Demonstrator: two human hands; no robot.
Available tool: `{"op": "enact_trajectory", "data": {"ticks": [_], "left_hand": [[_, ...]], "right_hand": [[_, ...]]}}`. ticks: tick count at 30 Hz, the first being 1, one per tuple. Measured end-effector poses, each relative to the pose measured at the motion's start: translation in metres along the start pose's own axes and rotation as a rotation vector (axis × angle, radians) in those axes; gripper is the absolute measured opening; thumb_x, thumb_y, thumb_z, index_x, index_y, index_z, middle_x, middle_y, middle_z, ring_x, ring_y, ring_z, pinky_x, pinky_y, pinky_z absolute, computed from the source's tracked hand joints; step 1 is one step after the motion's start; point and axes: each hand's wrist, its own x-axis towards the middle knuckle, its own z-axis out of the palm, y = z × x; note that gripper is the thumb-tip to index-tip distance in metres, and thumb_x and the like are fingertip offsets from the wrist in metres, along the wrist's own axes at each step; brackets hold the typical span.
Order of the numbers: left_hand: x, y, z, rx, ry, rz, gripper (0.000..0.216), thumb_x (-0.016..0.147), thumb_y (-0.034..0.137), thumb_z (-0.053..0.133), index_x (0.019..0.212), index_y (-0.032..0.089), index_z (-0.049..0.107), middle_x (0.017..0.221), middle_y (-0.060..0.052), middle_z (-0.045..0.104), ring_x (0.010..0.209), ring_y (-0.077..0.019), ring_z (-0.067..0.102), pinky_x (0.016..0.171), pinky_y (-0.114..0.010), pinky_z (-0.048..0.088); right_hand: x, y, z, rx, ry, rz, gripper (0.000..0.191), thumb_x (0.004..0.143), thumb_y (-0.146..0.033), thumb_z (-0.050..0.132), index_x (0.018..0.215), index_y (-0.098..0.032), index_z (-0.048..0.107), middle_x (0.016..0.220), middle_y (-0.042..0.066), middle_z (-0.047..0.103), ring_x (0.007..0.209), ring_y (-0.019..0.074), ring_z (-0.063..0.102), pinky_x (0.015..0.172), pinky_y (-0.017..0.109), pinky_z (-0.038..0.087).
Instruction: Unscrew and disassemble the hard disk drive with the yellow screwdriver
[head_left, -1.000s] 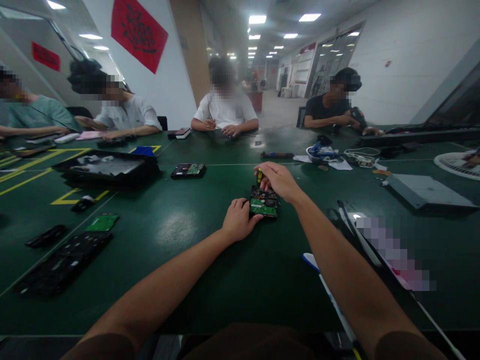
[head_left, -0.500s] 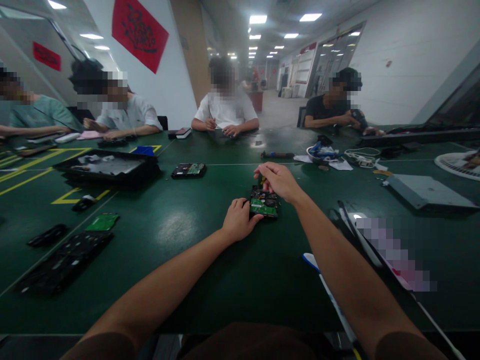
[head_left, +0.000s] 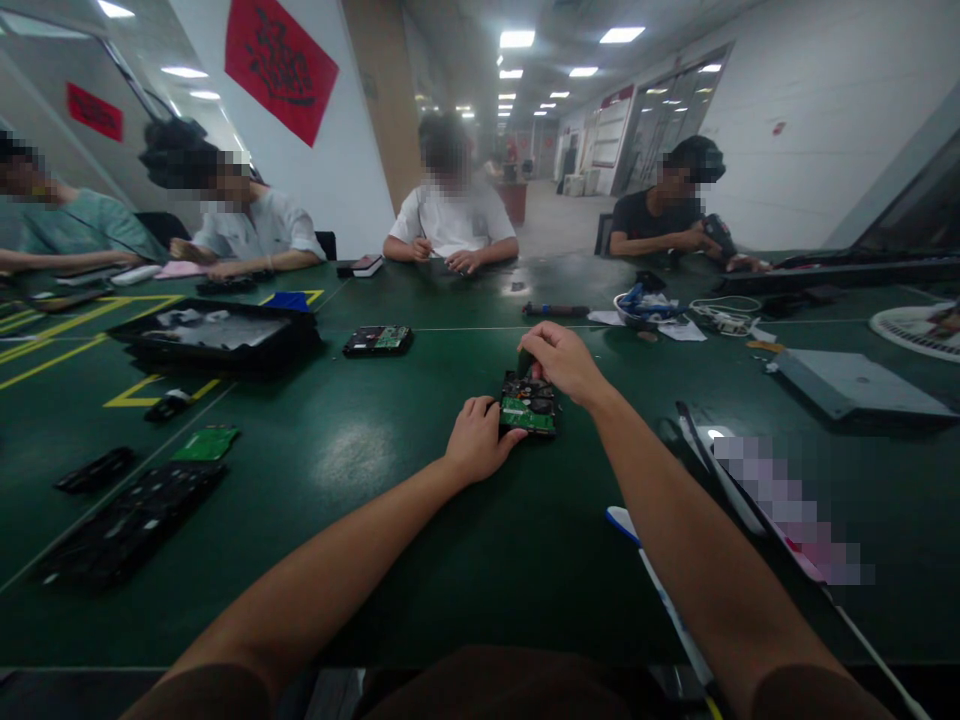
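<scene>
Near the center of the table [head_left: 390, 560], a drive [head_left: 528, 408] lay flat, green circuit side up. The left hand [head_left: 480, 440] braced the drive from the left — fingers bent against its side, thumb along the near edge. The right hand [head_left: 559, 362] was positioned over the far end of the drive, with thumb and fingers pinching a small tool [head_left: 524, 363]; the tip of the tool could not be made out.

A second drive [head_left: 378, 341] lay farther back and to the left, well apart from both hands. Left of it stood a black tray [head_left: 289, 345] containing small pale pieces. At the near left, a green board [head_left: 206, 443] lay at the far end of a long black panel [head_left: 135, 525]. At the right lay a gray case [head_left: 862, 385]; behind it, toward the center, was a bowl [head_left: 619, 304] with blue contents. Directly opposite — across the table — sat a person in a white shirt [head_left: 450, 222].
</scene>
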Motion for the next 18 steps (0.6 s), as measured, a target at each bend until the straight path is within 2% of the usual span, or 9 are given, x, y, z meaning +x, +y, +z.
{"op": "enact_trajectory", "data": {"ticks": [3, 5, 7, 11, 15, 18], "left_hand": [[0.0003, -0.0004, 0.0002, 0.0, -0.002, -0.001, 0.057, 0.098, 0.064, 0.052, 0.127, 0.016, 0.062, 0.135, -0.018, 0.059, 0.131, -0.035, 0.049, 0.112, -0.05, 0.043], [0.0005, -0.0003, -0.0003, 0.002, -0.003, 0.001, 0.057, 0.098, 0.064, 0.052, 0.126, 0.016, 0.062, 0.135, -0.018, 0.059, 0.131, -0.0347, 0.05, 0.112, -0.049, 0.044], [0.0006, 0.0001, -0.001, 0.004, -0.006, -0.001, 0.057, 0.098, 0.065, 0.051, 0.126, 0.016, 0.063, 0.135, -0.018, 0.059, 0.131, -0.0348, 0.05, 0.112, -0.049, 0.044], [0.0005, 0.0008, -0.0018, -0.003, -0.011, -0.004, 0.057, 0.098, 0.065, 0.052, 0.127, 0.017, 0.063, 0.136, -0.018, 0.058, 0.131, -0.0351, 0.05, 0.112, -0.05, 0.044], [0.0002, 0.0014, -0.0019, -0.004, -0.003, -0.004, 0.056, 0.098, 0.064, 0.052, 0.127, 0.017, 0.063, 0.136, -0.017, 0.058, 0.132, -0.0351, 0.049, 0.112, -0.05, 0.044], [0.0001, 0.0014, -0.0018, -0.003, -0.003, -0.002, 0.057, 0.098, 0.064, 0.051, 0.127, 0.016, 0.063, 0.135, -0.018, 0.059, 0.132, -0.0351, 0.049, 0.112, -0.05, 0.044]], "right_hand": [[0.0003, -0.0004, 0.0009, 0.068, -0.044, -0.016, 0.027, 0.097, -0.045, 0.055, 0.096, -0.022, 0.069, 0.087, 0.003, 0.074, 0.049, 0.0091, 0.059, 0.044, 0.022, 0.039], [0.0008, -0.0002, 0.0022, 0.113, -0.084, -0.032, 0.033, 0.099, -0.05, 0.052, 0.102, -0.023, 0.07, 0.103, 0.006, 0.076, 0.052, 0.0088, 0.061, 0.044, 0.023, 0.042], [0.0015, 0.0013, 0.0037, 0.143, -0.113, -0.027, 0.038, 0.1, -0.055, 0.051, 0.107, -0.023, 0.07, 0.099, 0.006, 0.076, 0.054, 0.0105, 0.064, 0.047, 0.024, 0.047], [0.003, 0.0046, 0.0039, 0.13, -0.132, 0.001, 0.042, 0.102, -0.057, 0.047, 0.113, -0.023, 0.07, 0.07, 0.002, 0.068, 0.055, 0.0139, 0.064, 0.052, 0.025, 0.05], [0.003, 0.0029, -0.0003, -0.015, -0.051, -0.037, 0.039, 0.098, -0.057, 0.054, 0.1, -0.022, 0.071, 0.072, 0.001, 0.067, 0.059, 0.0132, 0.06, 0.051, 0.024, 0.043], [0.0022, 0.0004, -0.0019, -0.034, -0.01, -0.033, 0.034, 0.096, -0.054, 0.059, 0.091, -0.021, 0.069, 0.077, 0.001, 0.069, 0.056, 0.0118, 0.059, 0.051, 0.024, 0.042]]}}
